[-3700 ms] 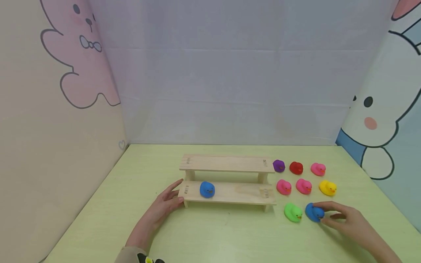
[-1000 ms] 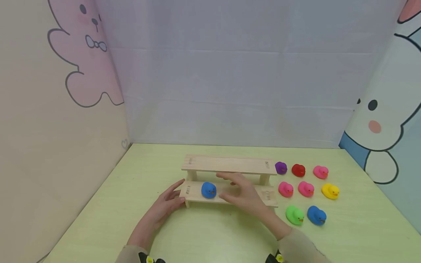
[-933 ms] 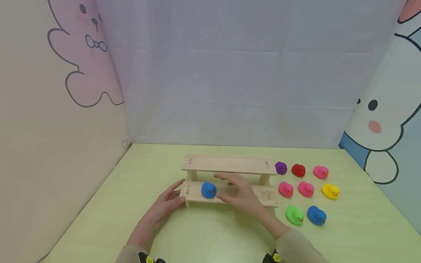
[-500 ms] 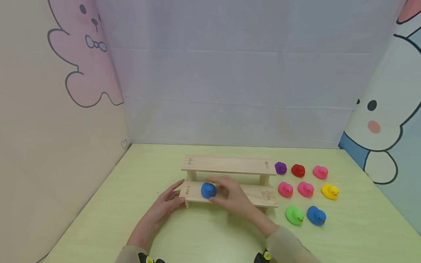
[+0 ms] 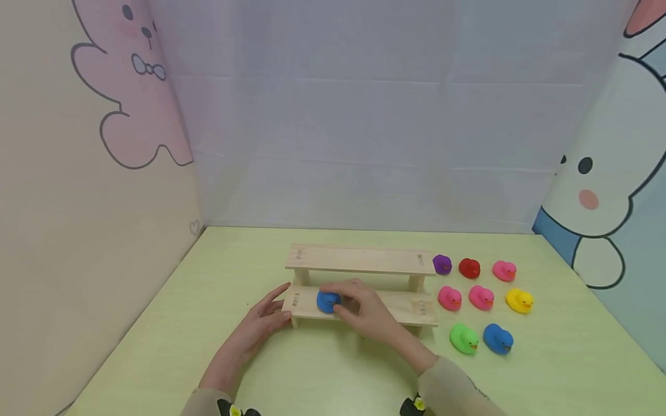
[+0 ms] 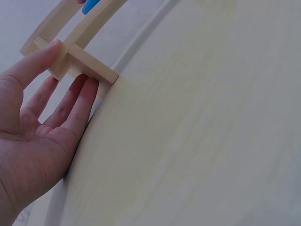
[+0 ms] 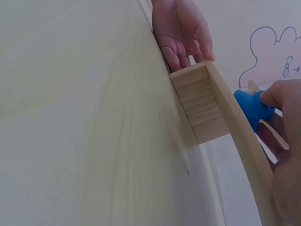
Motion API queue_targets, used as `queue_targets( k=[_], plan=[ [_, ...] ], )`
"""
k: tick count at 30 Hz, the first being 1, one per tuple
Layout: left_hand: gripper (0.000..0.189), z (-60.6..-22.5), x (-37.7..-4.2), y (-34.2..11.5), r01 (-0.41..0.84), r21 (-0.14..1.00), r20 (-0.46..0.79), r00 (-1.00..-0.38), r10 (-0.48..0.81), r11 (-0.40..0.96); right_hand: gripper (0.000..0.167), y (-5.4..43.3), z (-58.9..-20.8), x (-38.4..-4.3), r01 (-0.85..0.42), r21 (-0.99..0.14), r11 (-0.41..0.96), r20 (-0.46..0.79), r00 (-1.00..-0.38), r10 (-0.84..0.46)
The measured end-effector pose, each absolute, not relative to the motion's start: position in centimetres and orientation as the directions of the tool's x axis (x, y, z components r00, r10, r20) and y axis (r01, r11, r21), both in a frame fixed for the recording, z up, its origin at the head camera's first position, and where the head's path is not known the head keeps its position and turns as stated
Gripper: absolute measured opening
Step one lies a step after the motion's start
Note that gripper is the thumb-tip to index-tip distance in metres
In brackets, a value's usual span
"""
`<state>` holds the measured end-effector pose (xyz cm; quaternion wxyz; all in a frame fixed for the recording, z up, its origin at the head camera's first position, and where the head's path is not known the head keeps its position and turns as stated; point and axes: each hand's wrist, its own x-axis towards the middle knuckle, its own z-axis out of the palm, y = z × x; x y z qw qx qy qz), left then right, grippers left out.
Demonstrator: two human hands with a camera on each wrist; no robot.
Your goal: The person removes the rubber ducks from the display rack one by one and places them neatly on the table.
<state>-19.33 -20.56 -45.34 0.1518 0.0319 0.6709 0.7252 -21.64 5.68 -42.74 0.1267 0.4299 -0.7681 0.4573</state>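
A two-step wooden stand [image 5: 359, 260] has a blue toy duck [image 5: 326, 302] on the left part of its lower board [image 5: 395, 306]. My right hand [image 5: 366, 312] pinches this duck between thumb and fingers, partly covering it. In the right wrist view the duck [image 7: 254, 106] sits close on the board under the fingers. My left hand [image 5: 262, 318] rests against the left end of the lower board. In the left wrist view, its thumb touches the board's end and the fairly straight fingers [image 6: 87, 94] touch the supporting leg [image 6: 91, 63].
Right of the stand, loose ducks lie in rows: purple [image 5: 442, 264], red [image 5: 470, 268], three pink including one at the back [image 5: 504, 270], yellow [image 5: 519, 300], green [image 5: 464, 338] and another blue duck [image 5: 498, 338]. A white curtain [image 5: 364, 144] hangs behind the table.
My right hand has left the blue duck on the table at right, moved left over the stand, and closed its fingers on the duck there. My left hand has stayed at the stand's end.
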Motion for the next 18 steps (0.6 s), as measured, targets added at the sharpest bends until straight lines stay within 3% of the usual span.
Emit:
queue_targets(
  k=[7,18],
  plan=[
    [0.068,-44.3,-19.0,-20.4,-0.185,0.982,-0.169,-0.946,0.277,-0.033,0.037,5.8,-40.9,-20.6,-0.75,-0.623,0.22,0.557,-0.624,-0.549],
    [0.068,-44.5,-19.1,-20.5,-0.185,0.981,-0.163,-0.946,0.281,-0.055,0.035,5.8,-43.8,-22.5,-0.799,-0.551,0.241,0.594,-0.578,-0.56]
  ],
)
